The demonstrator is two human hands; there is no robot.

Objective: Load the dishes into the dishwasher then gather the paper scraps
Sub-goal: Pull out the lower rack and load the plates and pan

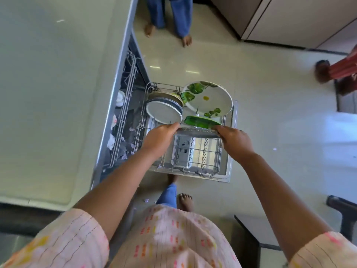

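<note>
The dishwasher's lower wire rack [195, 161] is pulled out over the open door. My left hand [160, 138] and my right hand [234, 141] grip the two ends of a grey plate [197, 132], held on edge over the rack's middle. Behind it stand a green plate [201, 121], a white plate with green leaves [208, 98] and a white plate with a blue rim [164, 113]. Paper scraps [125, 153] lie inside the dishwasher tub on the left, and one scrap [146, 200] lies on the floor.
A pale countertop [48, 93] runs along the left above the dishwasher. Another person's bare feet [185, 39] stand on the tiled floor beyond the rack. A small scrap [274, 149] lies on the floor at right. Dark furniture [342, 207] sits at the right edge.
</note>
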